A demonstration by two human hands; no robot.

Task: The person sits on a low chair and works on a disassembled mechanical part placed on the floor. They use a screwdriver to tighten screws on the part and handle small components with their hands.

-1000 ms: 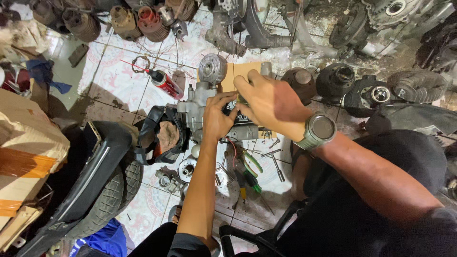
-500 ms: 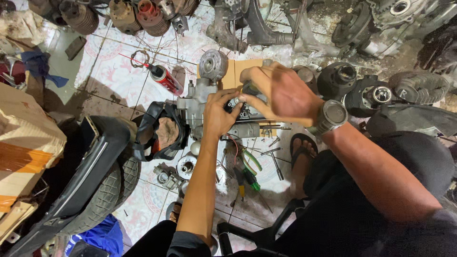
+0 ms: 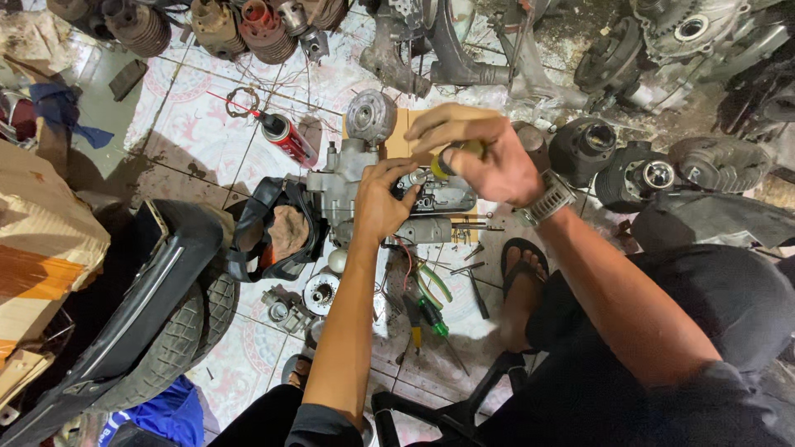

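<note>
A grey metal engine block lies on the tiled floor in front of me. My left hand rests on its top, fingers curled around a small part at the casing. My right hand, with a watch on the wrist, hovers just above and right of it, pinching a tool with a yellow-green handle pointed down at the engine. A round flywheel cover sits at the engine's far end.
A red spray can lies to the left. Pliers and screwdrivers are scattered near my sandalled foot. A scooter wheel and fender stand at left. Cylinders and engine parts crowd the right and the far side.
My right hand has lifted off the engine and shifted right, now holding the yellow-green handled tool above it. My left hand stays on the engine.
</note>
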